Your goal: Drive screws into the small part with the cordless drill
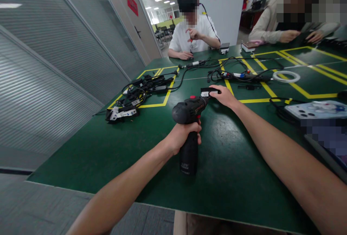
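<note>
A black cordless drill (pixel 189 155) with red details is upright over the green table, and my left hand (pixel 185 133) is wrapped round its grip. The drill's front end points away from me, up against or very near a small black part (pixel 205 90) with a white label. My right hand (pixel 222 95) holds that part by its right side, fingers closed on it. Where the drill tip meets the part is too small to make out.
Black cables and devices (pixel 151 85) lie on the table's left, beside a black-and-white part (pixel 121 114). More cables and tools (pixel 238 76), a white ring (pixel 286 76) and a phone (pixel 317 110) are on the right. Two people sit across the green table (pixel 108 155).
</note>
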Motion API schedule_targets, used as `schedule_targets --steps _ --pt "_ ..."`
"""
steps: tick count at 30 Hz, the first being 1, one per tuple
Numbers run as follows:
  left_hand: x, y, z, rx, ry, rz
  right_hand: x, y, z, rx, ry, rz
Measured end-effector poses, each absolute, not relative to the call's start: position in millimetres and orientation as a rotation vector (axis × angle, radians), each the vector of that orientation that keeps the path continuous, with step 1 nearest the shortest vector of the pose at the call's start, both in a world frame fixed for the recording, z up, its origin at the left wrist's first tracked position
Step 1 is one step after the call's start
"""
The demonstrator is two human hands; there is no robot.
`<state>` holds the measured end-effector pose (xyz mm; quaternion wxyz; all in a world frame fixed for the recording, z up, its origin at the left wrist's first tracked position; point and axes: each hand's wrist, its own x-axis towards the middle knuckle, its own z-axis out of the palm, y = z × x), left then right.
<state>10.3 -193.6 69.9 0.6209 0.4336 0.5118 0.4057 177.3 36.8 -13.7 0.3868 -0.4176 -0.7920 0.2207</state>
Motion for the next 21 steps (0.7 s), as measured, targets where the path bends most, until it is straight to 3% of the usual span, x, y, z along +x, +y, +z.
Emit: schedule_targets --steps 21 --pt "10.0 -194.8 71.4 1.004 1.166 0.928 177.4 36.5 -13.1 -1.086 -2.015 0.579"
